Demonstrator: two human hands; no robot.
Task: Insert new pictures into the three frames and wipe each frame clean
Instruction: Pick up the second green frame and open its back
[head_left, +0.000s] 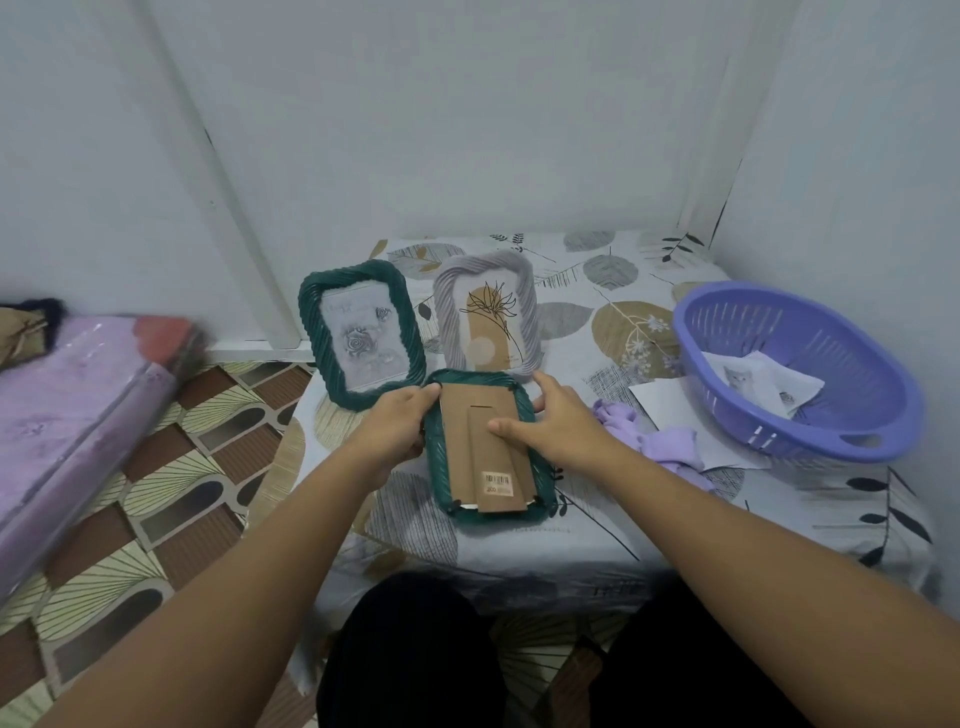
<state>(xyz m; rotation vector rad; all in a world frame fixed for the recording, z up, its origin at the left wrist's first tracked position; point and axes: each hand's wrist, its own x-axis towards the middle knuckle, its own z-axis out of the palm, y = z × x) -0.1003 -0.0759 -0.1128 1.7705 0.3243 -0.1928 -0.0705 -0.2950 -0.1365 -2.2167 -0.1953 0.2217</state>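
A green frame (540, 499) lies face down on the table (597, 540), its brown cardboard back (470, 441) and stand facing up. My left hand (397, 426) grips its upper left edge. My right hand (558, 418) rests on its upper right side, thumb on the cardboard back and fingers at the frame's top right corner. Behind it a second green frame (358, 332) holds a grey rose picture. A grey frame (485, 312) with a plant drawing stands beside that one. A lilac cloth (660, 439) lies right of my right hand.
A purple plastic basket (795, 369) at the table's right holds printed pictures (763, 382). White paper sheets (675, 415) lie under and beside it. A purple wrapped bundle (78, 410) sits on the patterned floor at left. Walls close in behind and at right.
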